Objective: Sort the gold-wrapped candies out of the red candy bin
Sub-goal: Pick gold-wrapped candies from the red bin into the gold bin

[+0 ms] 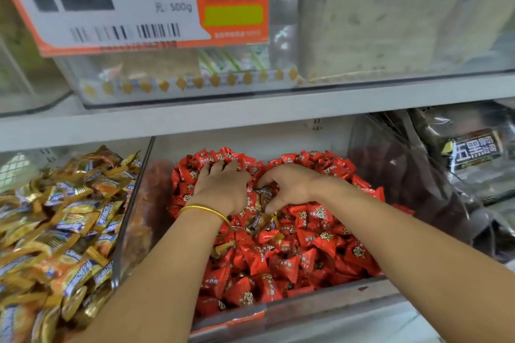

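Strays show in a small cluster: gold-wrapped candies [259, 220] lie in the middle of the red candy bin [320, 297], half buried among red candies [306, 256] and right between the two hands. The right hand [289, 186] curls thumb and forefinger round the cluster; whether that grip has closed on a piece I cannot tell. The left hand [220, 186] lies spread on the far red heap, its grip released, with a gold bangle [204, 209] on the wrist. To my eye the trouble lies in the wrappers. These slick, crinkly little pillows with crimped ends slide over each other, so a pinch could drag a red one along or let a gold one sink back under the loose pile. Clear rigid walls divide this bin from the left bin of gold candies [55, 231], where a careless toss might scatter pieces over the edge.
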`<act>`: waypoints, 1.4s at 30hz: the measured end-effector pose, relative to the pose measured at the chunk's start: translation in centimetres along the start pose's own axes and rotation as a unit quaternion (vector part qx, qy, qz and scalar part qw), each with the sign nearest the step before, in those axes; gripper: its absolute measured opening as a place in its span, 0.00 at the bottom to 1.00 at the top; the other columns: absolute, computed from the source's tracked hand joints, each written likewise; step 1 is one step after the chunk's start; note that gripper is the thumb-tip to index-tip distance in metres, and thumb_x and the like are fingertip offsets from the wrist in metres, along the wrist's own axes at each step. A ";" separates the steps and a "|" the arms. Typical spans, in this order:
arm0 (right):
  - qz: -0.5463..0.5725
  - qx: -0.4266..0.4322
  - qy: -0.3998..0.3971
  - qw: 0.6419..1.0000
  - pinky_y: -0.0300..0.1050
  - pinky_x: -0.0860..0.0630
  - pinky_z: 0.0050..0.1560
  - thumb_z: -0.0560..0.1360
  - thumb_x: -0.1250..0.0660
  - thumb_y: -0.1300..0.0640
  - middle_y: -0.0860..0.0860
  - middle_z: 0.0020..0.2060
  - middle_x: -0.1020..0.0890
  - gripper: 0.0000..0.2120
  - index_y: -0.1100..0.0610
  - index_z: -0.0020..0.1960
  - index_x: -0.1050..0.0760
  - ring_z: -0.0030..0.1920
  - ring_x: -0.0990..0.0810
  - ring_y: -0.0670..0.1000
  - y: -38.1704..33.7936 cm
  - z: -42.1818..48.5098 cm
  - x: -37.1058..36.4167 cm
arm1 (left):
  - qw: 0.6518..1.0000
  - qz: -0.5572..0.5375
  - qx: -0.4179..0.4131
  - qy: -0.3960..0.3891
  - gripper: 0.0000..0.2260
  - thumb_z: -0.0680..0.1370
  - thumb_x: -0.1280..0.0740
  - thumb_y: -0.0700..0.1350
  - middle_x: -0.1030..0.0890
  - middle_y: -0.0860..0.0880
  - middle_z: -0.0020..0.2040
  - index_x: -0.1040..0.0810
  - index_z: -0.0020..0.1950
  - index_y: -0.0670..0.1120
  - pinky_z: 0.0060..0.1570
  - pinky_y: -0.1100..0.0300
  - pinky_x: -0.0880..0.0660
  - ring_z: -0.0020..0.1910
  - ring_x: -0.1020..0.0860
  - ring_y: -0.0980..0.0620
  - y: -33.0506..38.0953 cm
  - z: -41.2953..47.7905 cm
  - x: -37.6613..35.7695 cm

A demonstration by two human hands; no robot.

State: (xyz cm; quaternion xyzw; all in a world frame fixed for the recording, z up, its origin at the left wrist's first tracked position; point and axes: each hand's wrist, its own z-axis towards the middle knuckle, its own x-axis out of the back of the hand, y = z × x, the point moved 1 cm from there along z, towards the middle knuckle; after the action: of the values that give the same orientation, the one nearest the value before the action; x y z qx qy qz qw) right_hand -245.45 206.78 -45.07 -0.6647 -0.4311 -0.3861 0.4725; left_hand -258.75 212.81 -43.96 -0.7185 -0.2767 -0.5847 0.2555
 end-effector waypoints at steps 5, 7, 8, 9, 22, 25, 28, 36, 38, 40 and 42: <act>-0.036 0.011 0.056 0.998 0.43 0.29 0.49 0.69 0.27 0.47 0.49 0.58 0.23 0.27 0.50 0.66 0.28 0.59 0.25 0.53 -1.2 0.5 -1.0 | 1.000 -0.016 0.006 -0.004 0.23 0.77 0.37 0.50 0.51 0.49 0.78 0.36 0.72 0.56 0.73 0.47 0.56 0.76 0.52 0.44 0.2 0.0 0.2; -0.044 0.003 0.073 0.996 0.43 0.31 0.44 0.71 0.29 0.47 0.49 0.53 0.22 0.24 0.49 0.65 0.28 0.56 0.24 0.53 -1.5 0.6 -1.3 | 1.000 -0.016 0.009 -0.007 0.25 0.75 0.36 0.57 0.50 0.49 0.77 0.35 0.71 0.54 0.73 0.46 0.55 0.76 0.51 0.44 0.3 -0.2 0.3; -0.053 -0.002 0.077 0.996 0.43 0.31 0.42 0.71 0.30 0.46 0.49 0.51 0.22 0.23 0.49 0.65 0.28 0.55 0.23 0.53 -1.7 0.7 -1.5 | 1.000 -0.013 0.011 -0.001 0.26 0.75 0.36 0.59 0.48 0.49 0.77 0.34 0.70 0.53 0.73 0.46 0.55 0.75 0.50 0.44 0.4 -0.2 0.3; -0.062 -0.005 0.079 0.995 0.43 0.31 0.42 0.71 0.31 0.45 0.48 0.51 0.22 0.23 0.48 0.64 0.28 0.55 0.23 0.53 -1.9 0.7 -1.7 | 1.000 -0.008 0.013 0.009 0.25 0.74 0.35 0.58 0.46 0.49 0.76 0.33 0.69 0.52 0.73 0.47 0.54 0.75 0.48 0.45 0.4 -0.3 0.3; 0.032 0.001 0.084 0.996 0.43 0.29 0.60 0.73 0.29 0.57 0.50 0.62 0.22 0.18 0.52 0.62 0.23 0.60 0.24 0.52 -0.8 0.9 -2.1 | 0.997 -0.009 0.035 0.073 0.20 0.74 0.38 0.36 0.33 0.50 0.68 0.29 0.65 0.49 0.72 0.51 0.43 0.71 0.40 0.46 -0.3 -0.7 1.4; 0.081 -0.005 0.120 0.990 0.40 0.30 0.57 0.72 0.28 0.54 0.49 0.60 0.21 0.16 0.52 0.60 0.22 0.59 0.24 0.51 -0.1 0.7 -1.3 | 0.997 -0.016 0.034 0.070 0.20 0.75 0.38 0.36 0.33 0.49 0.69 0.29 0.65 0.49 0.72 0.51 0.44 0.71 0.41 0.46 -0.4 -0.7 1.4; 0.208 -0.016 0.164 0.964 0.46 0.29 0.63 0.71 0.27 0.55 0.50 0.58 0.20 0.14 0.54 0.57 0.20 0.58 0.23 0.49 0.9 0.1 -0.1 | 0.997 -0.021 0.030 0.070 0.19 0.75 0.38 0.37 0.34 0.49 0.69 0.29 0.66 0.49 0.72 0.50 0.45 0.71 0.41 0.46 -0.5 -0.7 1.3; 0.593 -0.076 0.153 0.787 0.34 0.28 0.28 0.72 0.29 0.61 0.50 0.41 0.19 0.14 0.51 0.56 0.23 0.33 0.23 0.46 0.6 -4.5 3.2 | 0.997 -0.034 -0.023 0.057 0.15 0.75 0.32 0.46 0.39 0.50 0.73 0.25 0.62 0.57 0.71 0.43 0.54 0.73 0.47 0.44 -0.2 -0.5 0.7; 0.710 -0.066 0.067 0.698 0.36 0.29 0.28 0.71 0.31 0.62 0.54 0.37 0.18 0.08 0.52 0.48 0.22 0.31 0.23 0.48 0.4 -6.3 3.1 | 0.993 -0.033 -0.061 0.092 0.15 0.74 0.32 0.49 0.38 0.51 0.73 0.24 0.60 0.57 0.71 0.43 0.51 0.73 0.45 0.45 0.2 -0.4 1.0; 0.783 -0.044 0.007 0.620 0.36 0.28 0.29 0.69 0.32 0.63 0.56 0.37 0.19 0.06 0.53 0.42 0.24 0.30 0.25 0.48 0.2 -7.9 2.5 | 0.980 -0.052 -0.135 0.134 0.13 0.75 0.32 0.46 0.31 0.50 0.68 0.22 0.59 0.54 0.69 0.50 0.41 0.69 0.38 0.47 0.8 -0.3 1.2; 0.812 -0.034 -0.013 0.583 0.37 0.26 0.28 0.69 0.34 0.63 0.57 0.38 0.19 0.05 0.54 0.39 0.24 0.31 0.26 0.49 -0.1 -9.2 1.9 | 0.969 -0.090 -0.204 0.108 0.12 0.75 0.34 0.39 0.25 0.48 0.61 0.20 0.57 0.48 0.63 0.58 0.35 0.63 0.30 0.48 1.6 -0.2 1.1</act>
State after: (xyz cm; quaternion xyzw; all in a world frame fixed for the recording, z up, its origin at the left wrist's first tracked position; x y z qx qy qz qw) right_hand -245.89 198.36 -40.95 -0.7583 0.2956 0.1524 0.5606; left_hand -257.59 211.65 -42.93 -0.6607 -0.1857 -0.7231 0.0784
